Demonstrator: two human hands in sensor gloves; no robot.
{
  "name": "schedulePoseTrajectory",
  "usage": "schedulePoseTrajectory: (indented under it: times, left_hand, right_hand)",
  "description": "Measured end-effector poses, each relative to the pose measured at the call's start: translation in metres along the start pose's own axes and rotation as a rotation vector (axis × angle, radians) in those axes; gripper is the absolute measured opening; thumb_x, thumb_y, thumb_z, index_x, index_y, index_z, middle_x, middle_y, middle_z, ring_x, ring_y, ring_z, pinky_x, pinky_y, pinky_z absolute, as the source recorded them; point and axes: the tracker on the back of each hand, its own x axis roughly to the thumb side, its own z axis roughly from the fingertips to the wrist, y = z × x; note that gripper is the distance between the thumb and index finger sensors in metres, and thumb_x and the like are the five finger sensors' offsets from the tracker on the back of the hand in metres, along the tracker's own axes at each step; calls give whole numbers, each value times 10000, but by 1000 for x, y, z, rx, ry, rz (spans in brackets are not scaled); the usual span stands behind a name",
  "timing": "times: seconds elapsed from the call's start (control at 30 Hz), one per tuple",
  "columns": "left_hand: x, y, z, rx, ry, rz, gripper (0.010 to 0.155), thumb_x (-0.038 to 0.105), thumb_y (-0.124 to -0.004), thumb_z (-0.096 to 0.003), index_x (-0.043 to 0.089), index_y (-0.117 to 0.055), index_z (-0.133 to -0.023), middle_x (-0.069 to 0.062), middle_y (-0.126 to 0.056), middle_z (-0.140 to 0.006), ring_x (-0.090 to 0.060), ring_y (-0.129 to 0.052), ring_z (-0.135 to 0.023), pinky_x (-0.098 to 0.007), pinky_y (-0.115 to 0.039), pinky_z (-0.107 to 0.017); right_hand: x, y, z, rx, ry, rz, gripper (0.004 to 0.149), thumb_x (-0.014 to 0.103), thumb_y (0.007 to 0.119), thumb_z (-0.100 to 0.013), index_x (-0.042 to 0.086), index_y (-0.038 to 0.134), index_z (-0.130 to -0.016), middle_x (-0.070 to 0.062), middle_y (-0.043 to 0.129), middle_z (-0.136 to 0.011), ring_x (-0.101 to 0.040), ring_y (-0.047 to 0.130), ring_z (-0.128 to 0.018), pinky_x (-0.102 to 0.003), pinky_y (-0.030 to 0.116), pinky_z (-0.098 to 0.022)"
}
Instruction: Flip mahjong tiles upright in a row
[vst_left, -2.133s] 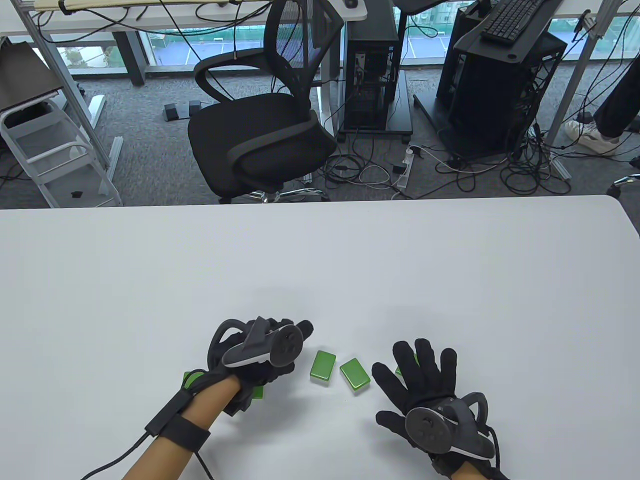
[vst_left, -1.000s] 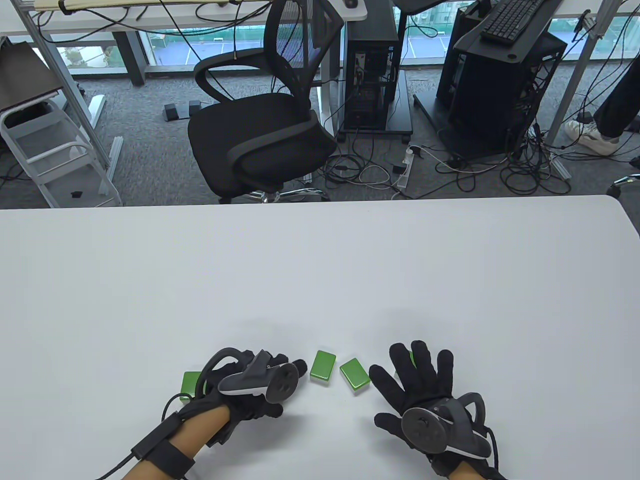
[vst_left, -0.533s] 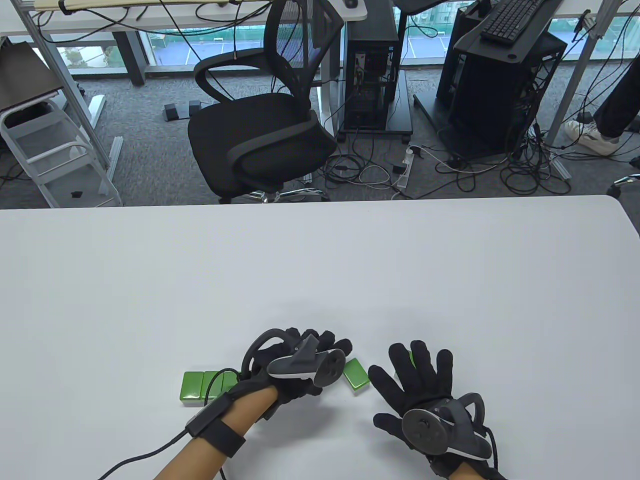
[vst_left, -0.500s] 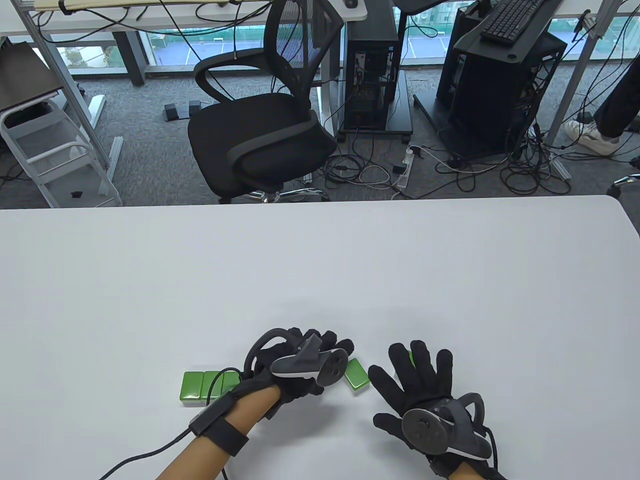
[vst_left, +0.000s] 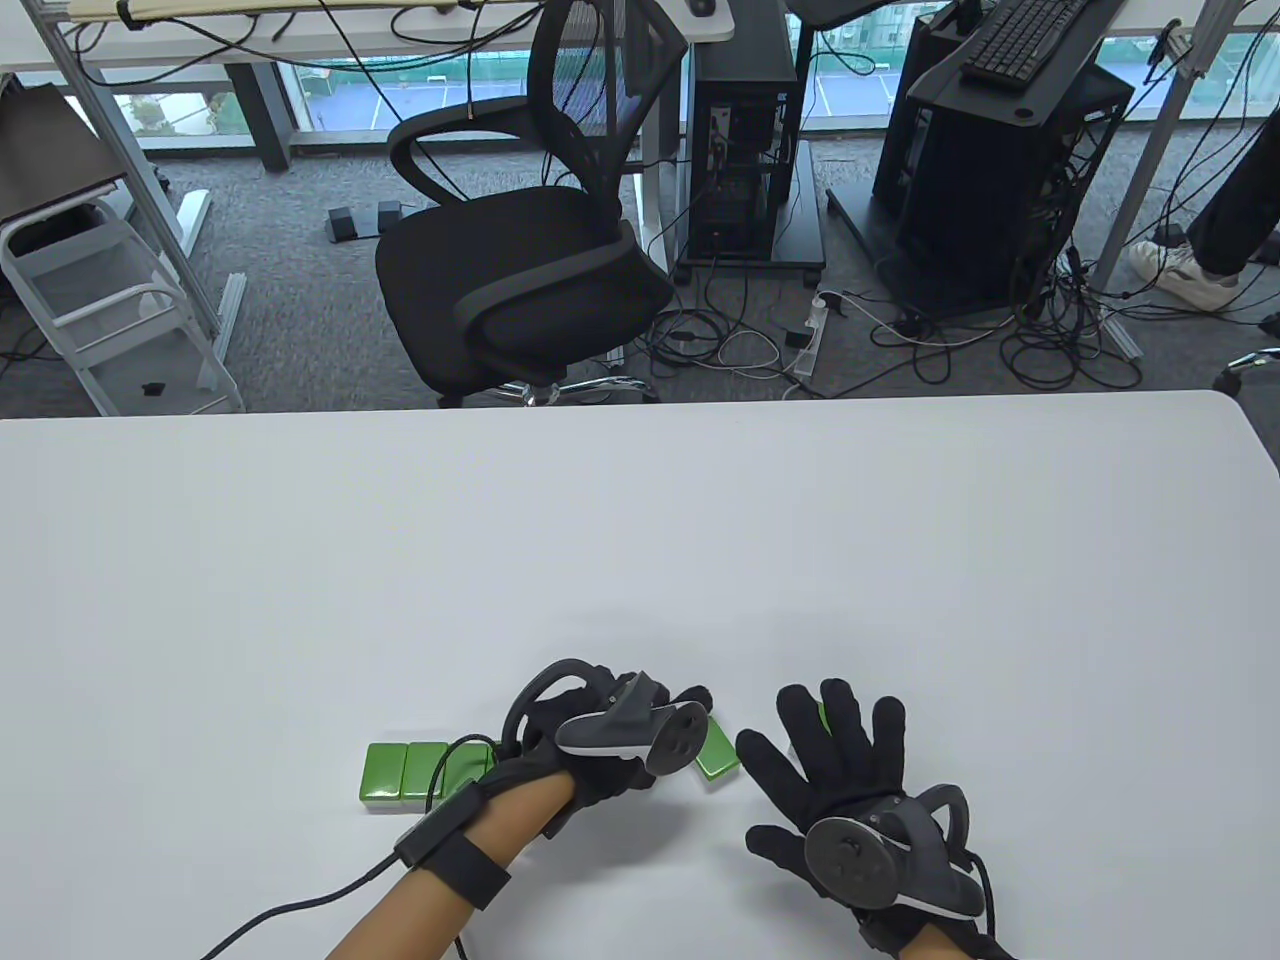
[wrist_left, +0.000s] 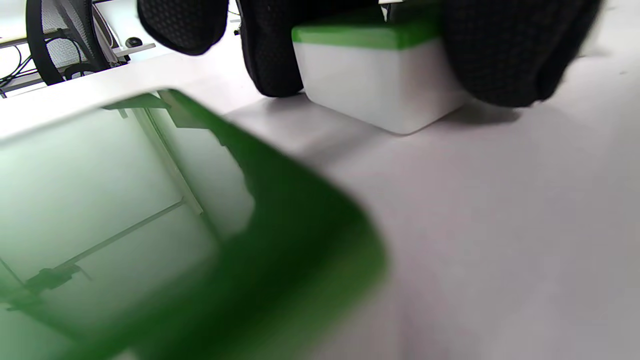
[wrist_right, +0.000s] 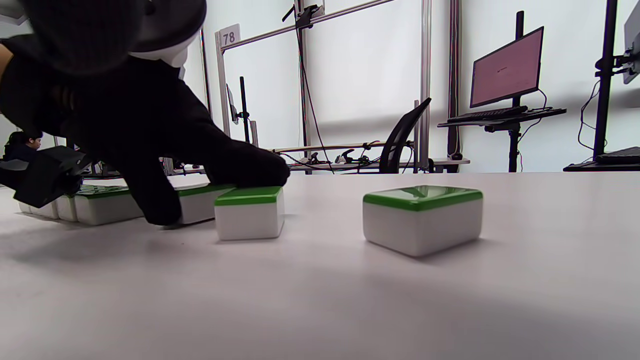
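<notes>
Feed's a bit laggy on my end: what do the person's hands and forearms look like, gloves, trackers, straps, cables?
Both hands wear black textured gloves. The left hand and right hand each carry a dark grey, controller-shaped tracker with a ring loop and a pale underside on the back. The forearms are bare, no sleeves. The left forearm has a black wrist strap with a small black box, and a black cable trails off it.

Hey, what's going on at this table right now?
A person in sensor gloves is arranging green-backed mahjong tiles. The left hand grips a tile lying green side up. A row of tiles sits to its left. The right hand rests open, another tile lying nearby.
</notes>
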Motion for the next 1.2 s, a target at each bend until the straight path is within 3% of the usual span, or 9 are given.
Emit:
schedulePoseTrajectory:
  times: [0.37, 0.97, 1.2]
  left_hand:
    - [-11, -12, 38, 10, -2, 22, 888, 552, -848, -289, 399, -386, -1031, 26, -751, -1026, -259, -873, -912, -561, -691, -703]
    - [-15, -20, 47, -2, 21, -11, 891, 586, -819, -287, 422, -358, -1031, 41, -678, -1080, -250, -817, -970, -571, -658, -726]
    - [-28, -15, 78, 206, 27, -36, 931, 638, -794, -251, 447, -316, -1026, 54, -432, -1176, -269, -583, -1111, -600, -547, -780]
  right_hand:
    - [1, 2, -1, 17, -2, 18, 863, 610, 677, -436, 474, 18, -977, 1, -116, -1111, -390, -117, -974, -710, 36, -672]
    - [3, 3, -1, 31, -2, 29, 864, 611, 675, -436, 471, 18, -978, -3, -113, -1111, -394, -114, -973, -711, 40, -671]
    - [3, 4, -2, 43, 0, 24, 864, 611, 676, -435, 471, 18, -978, -3, -114, -1109, -394, -110, -974, -711, 49, -676]
